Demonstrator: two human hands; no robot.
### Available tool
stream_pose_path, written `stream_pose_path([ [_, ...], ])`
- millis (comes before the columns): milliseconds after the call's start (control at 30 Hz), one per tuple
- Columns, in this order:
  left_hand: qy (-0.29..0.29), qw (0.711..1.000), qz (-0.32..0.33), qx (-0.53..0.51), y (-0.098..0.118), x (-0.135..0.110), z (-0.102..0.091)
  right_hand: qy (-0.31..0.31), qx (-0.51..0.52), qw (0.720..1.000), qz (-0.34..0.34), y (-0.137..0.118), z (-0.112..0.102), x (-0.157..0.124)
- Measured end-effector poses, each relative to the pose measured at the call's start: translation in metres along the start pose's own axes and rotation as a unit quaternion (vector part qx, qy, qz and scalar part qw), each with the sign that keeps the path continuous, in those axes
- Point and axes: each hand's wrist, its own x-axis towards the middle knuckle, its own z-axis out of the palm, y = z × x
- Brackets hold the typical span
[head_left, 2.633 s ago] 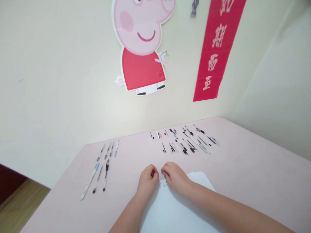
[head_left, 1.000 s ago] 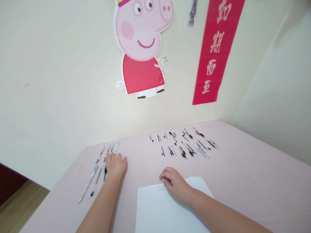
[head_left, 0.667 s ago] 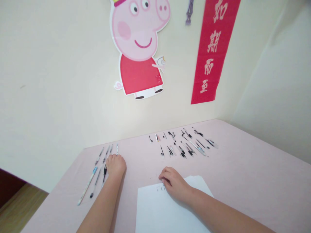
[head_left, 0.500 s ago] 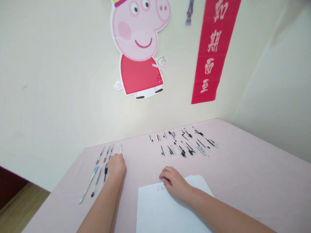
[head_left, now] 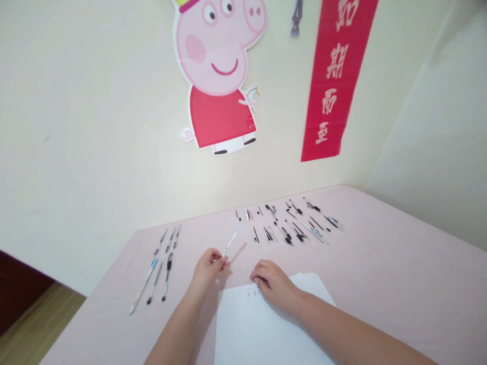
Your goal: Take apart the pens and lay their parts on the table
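In the head view my left hand pinches a slim pale pen with a light blue end. The pen is raised above the table and slants up to the right, casting a shadow. My right hand rests at the top edge of a white sheet of paper; its fingers are curled in, and whether they hold anything is hidden. Small dark marks show on the sheet beside those fingers.
At left lie several pens, among them a pale blue-capped pen and a black-gripped pen. Toward the wall, pen parts and caps are spread in rows on the pink tabletop. A pig cutout and red banner hang behind.
My left hand has moved right and nearer, lifting the pale pen from the left group and tilting it rightward. My right hand has stayed on the paper.
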Motion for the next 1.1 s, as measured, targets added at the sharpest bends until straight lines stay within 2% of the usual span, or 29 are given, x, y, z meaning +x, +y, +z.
stream_pose_path([
  [67, -0.051, 0.994, -0.041, -0.092, -0.005, -0.01, 0.012, -0.005, 0.003, 1.0, -0.006, -0.002, -0.001, 0.0],
  [133, -0.083, 0.984, -0.069, -0.14, -0.01, -0.019, 0.021, -0.022, 0.012, 0.999, -0.019, -0.005, -0.002, -0.002],
  [267, -0.102, 0.981, -0.049, -0.157, -0.015, -0.033, 0.029, -0.046, 0.032, 0.998, -0.037, -0.009, 0.0, -0.005],
  [333, -0.108, 0.981, -0.036, -0.154, -0.017, -0.036, 0.031, -0.03, 0.044, 0.998, -0.031, -0.008, 0.003, -0.005],
  [433, -0.119, 0.982, -0.021, -0.145, -0.018, -0.039, 0.032, 0.045, 0.09, 0.995, 0.018, -0.002, 0.003, -0.001],
  [567, -0.131, 0.989, 0.049, -0.039, -0.018, -0.041, 0.031, 0.153, 0.237, 0.952, 0.117, 0.009, -0.005, 0.006],
  [667, -0.121, 0.977, 0.14, 0.108, -0.016, -0.042, 0.028, 0.181, 0.316, 0.918, 0.159, 0.014, -0.012, 0.008],
  [800, -0.109, 0.934, 0.218, 0.262, -0.011, -0.044, 0.023, 0.147, 0.336, 0.91, 0.191, 0.012, -0.015, 0.008],
  [933, -0.041, 0.886, 0.266, 0.377, -0.008, -0.048, 0.022, 0.096, 0.339, 0.916, 0.193, 0.005, -0.011, 0.006],
  [1033, -0.035, 0.859, 0.296, 0.416, -0.009, -0.051, 0.026, 0.064, 0.333, 0.923, 0.183, 0.002, -0.004, 0.005],
  [1100, -0.054, 0.859, 0.306, 0.407, -0.011, -0.052, 0.031, 0.049, 0.321, 0.931, 0.168, 0.002, 0.0, 0.005],
])
